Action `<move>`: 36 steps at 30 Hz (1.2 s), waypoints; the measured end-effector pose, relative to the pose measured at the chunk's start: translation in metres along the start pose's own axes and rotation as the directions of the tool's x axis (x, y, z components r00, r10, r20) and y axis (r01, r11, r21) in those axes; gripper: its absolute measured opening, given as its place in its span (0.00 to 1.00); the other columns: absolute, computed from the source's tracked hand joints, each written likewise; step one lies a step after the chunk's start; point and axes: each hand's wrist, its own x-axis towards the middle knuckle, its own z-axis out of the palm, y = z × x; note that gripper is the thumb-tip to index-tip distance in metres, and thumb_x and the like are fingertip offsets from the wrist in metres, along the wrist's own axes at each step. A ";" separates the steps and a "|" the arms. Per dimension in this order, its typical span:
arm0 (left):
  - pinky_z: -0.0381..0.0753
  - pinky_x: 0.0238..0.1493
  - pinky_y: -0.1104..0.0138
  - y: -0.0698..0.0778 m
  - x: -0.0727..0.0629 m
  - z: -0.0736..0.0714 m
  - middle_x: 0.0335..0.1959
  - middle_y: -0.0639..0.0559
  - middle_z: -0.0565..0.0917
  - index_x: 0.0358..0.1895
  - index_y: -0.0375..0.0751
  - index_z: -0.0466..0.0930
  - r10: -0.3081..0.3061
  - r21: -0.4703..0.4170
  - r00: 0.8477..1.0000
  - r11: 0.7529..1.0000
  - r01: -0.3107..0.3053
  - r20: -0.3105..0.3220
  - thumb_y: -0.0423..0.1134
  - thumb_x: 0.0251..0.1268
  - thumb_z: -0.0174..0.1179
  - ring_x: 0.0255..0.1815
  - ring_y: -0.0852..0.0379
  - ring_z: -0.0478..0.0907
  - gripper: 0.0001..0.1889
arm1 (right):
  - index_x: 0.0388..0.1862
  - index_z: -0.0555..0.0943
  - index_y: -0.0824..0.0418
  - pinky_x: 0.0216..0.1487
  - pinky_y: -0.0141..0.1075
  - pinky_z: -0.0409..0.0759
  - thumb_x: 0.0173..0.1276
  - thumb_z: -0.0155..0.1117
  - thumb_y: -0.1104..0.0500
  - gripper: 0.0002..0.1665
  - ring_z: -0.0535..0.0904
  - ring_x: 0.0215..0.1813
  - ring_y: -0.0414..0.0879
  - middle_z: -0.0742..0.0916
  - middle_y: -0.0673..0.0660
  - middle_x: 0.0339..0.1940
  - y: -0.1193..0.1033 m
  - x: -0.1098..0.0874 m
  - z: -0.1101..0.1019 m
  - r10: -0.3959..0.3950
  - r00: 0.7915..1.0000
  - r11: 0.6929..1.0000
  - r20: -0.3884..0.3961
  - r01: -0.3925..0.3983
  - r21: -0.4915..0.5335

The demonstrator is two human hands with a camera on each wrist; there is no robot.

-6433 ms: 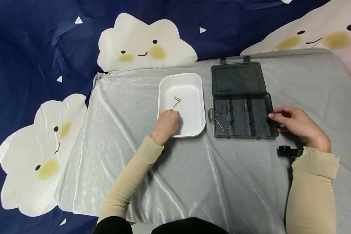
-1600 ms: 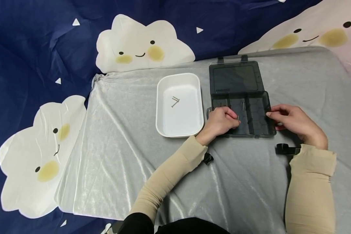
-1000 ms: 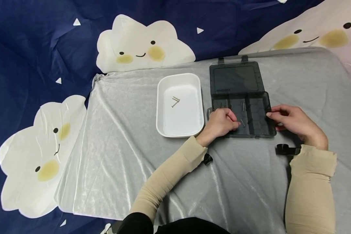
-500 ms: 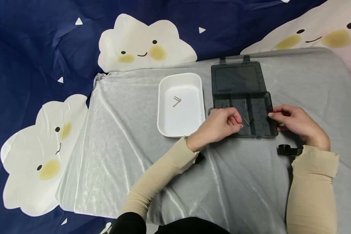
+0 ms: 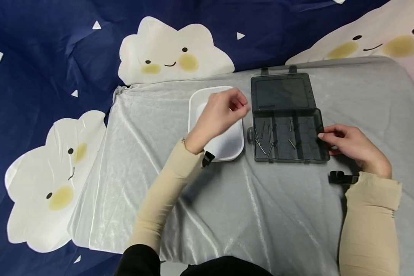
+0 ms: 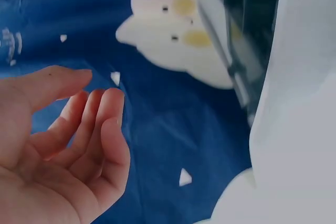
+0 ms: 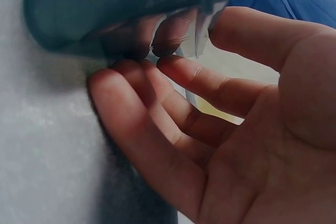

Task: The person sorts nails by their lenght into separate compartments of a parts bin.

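My left hand hangs over the white tray. Its fingers are loosely curled with nothing between them, as the left wrist view of the same hand shows. Whatever lies in the tray is hidden behind it. To the right stands a dark translucent compartment box with its lid folded back. My right hand grips the box's right edge, thumb on the rim and fingers below. Several thin metal screws or nails lie in the left compartment. Two silvery ones, including a tilted one, are in the middle compartment.
A grey velvety cloth covers the table. Behind and to the left hangs a dark blue backdrop with printed clouds. A black wrist strap sits near my right cuff.
A silvery piece pinched by my left hand went into the box's middle compartment. That hand let go and moved back left over the tray. My right hand has stayed on the box edge.
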 end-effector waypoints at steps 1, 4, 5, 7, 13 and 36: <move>0.74 0.33 0.76 -0.002 0.002 -0.004 0.28 0.52 0.84 0.36 0.40 0.81 -0.009 0.011 1.000 1.000 0.009 -0.023 0.37 0.63 0.61 0.29 0.62 0.79 0.04 | 0.65 0.65 0.69 0.35 0.33 0.83 0.72 0.53 0.42 0.36 0.77 0.34 0.28 0.78 0.39 0.35 0.000 0.000 0.000 -0.002 1.000 1.000 -0.002 0.002 0.002; 0.74 0.34 0.75 -0.010 0.010 -0.013 0.29 0.52 0.85 0.35 0.40 0.81 -0.046 0.058 0.996 0.997 0.050 -0.072 0.38 0.64 0.59 0.29 0.62 0.80 0.06 | 0.64 0.66 0.69 0.35 0.33 0.83 0.72 0.53 0.43 0.35 0.77 0.33 0.29 0.78 0.39 0.33 0.000 -0.001 0.000 -0.008 1.000 1.000 -0.007 0.008 0.007; 0.74 0.34 0.75 -0.013 0.012 -0.014 0.29 0.52 0.85 0.35 0.40 0.81 -0.059 0.075 0.995 0.995 0.065 -0.085 0.39 0.64 0.59 0.30 0.62 0.80 0.06 | 0.64 0.66 0.69 0.34 0.33 0.83 0.72 0.53 0.43 0.35 0.77 0.33 0.29 0.78 0.40 0.33 0.000 -0.001 -0.001 -0.011 1.000 1.000 -0.008 0.011 0.007; 0.74 0.34 0.74 -0.022 0.016 -0.015 0.29 0.52 0.85 0.35 0.41 0.81 -0.090 0.108 0.991 0.989 0.102 -0.103 0.39 0.64 0.58 0.30 0.62 0.80 0.06 | 0.64 0.66 0.69 0.35 0.33 0.83 0.72 0.53 0.43 0.35 0.77 0.33 0.29 0.78 0.39 0.33 0.001 -0.002 -0.001 -0.016 1.000 1.000 -0.008 0.016 0.009; 0.75 0.36 0.71 -0.052 0.029 -0.011 0.30 0.49 0.85 0.36 0.38 0.82 -0.170 0.175 0.982 0.968 0.181 -0.077 0.37 0.62 0.58 0.32 0.59 0.79 0.07 | 0.60 0.68 0.67 0.35 0.32 0.83 0.73 0.54 0.45 0.29 0.77 0.35 0.28 0.79 0.33 0.33 0.003 -0.003 -0.001 -0.027 1.000 0.998 -0.008 0.027 0.059; 0.50 0.28 0.68 -0.117 0.041 0.027 0.24 0.52 0.53 0.19 0.45 0.49 -0.442 0.467 0.881 0.822 0.324 0.167 0.19 0.57 0.42 0.27 0.56 0.50 0.19 | 0.60 0.68 0.68 0.35 0.32 0.82 0.72 0.54 0.44 0.31 0.77 0.34 0.29 0.79 0.35 0.32 0.003 -0.003 -0.002 -0.025 1.000 0.998 -0.005 0.026 0.054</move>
